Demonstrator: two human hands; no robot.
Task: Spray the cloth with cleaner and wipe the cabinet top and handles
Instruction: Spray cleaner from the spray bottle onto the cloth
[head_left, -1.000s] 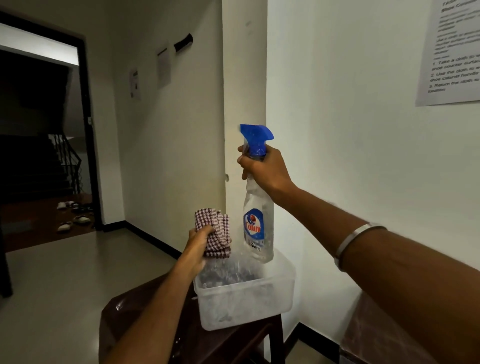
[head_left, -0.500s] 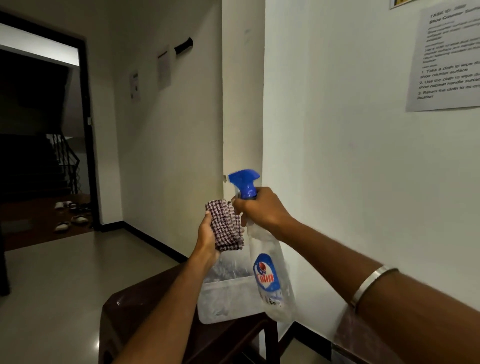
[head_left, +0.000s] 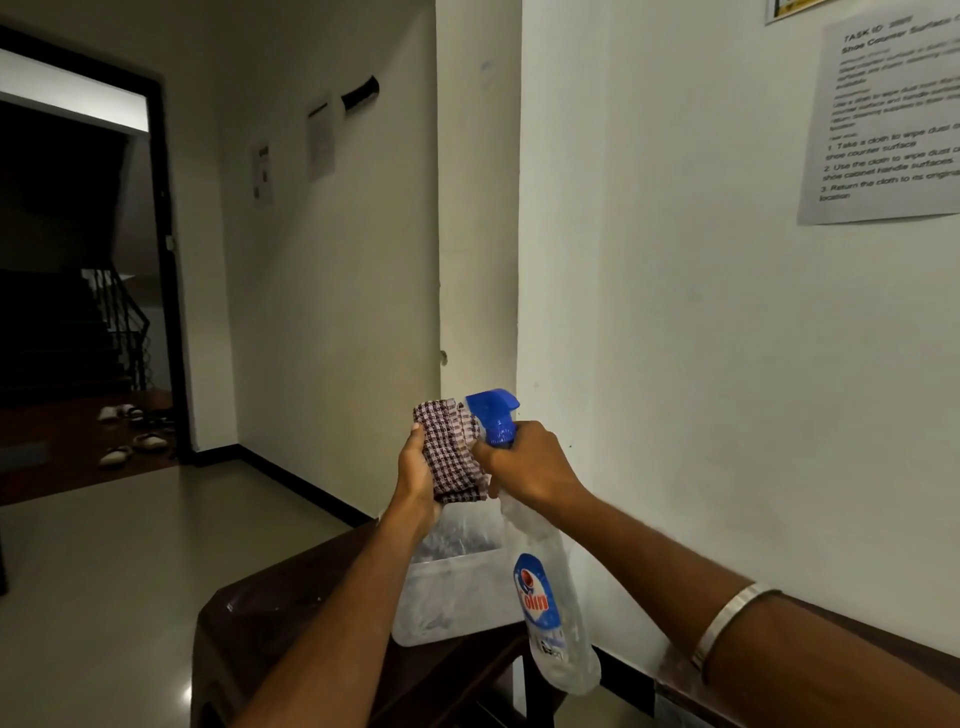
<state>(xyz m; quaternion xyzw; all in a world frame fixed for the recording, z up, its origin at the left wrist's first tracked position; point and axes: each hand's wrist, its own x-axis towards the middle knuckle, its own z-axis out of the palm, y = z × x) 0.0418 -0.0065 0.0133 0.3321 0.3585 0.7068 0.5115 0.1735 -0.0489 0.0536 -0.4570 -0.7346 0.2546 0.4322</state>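
Head view: the left hand (head_left: 418, 467) is closed around a folded maroon-and-white checked cloth (head_left: 449, 449), held upright above a clear plastic tub (head_left: 457, 608) on the dark brown desk (head_left: 291, 618). The right hand (head_left: 524, 465) is wrapped around the neck of a clear plastic spray bottle with a blue trigger head (head_left: 550, 608); its long axis tilts, base down and toward the camera, nozzle touching the cloth. Spraying looks under way; all wiping remains, I judge.

Desk (head_left: 291, 623): dark brown, glossy, low in view.
Tub (head_left: 452, 603): clear plastic, on the desk by the wall.
Notice (head_left: 883, 130): printed sheet taped to the white wall.
Doorway (head_left: 78, 286): dark, stairs beyond.
Footwear (head_left: 135, 431): probably slippers, on the far floor.
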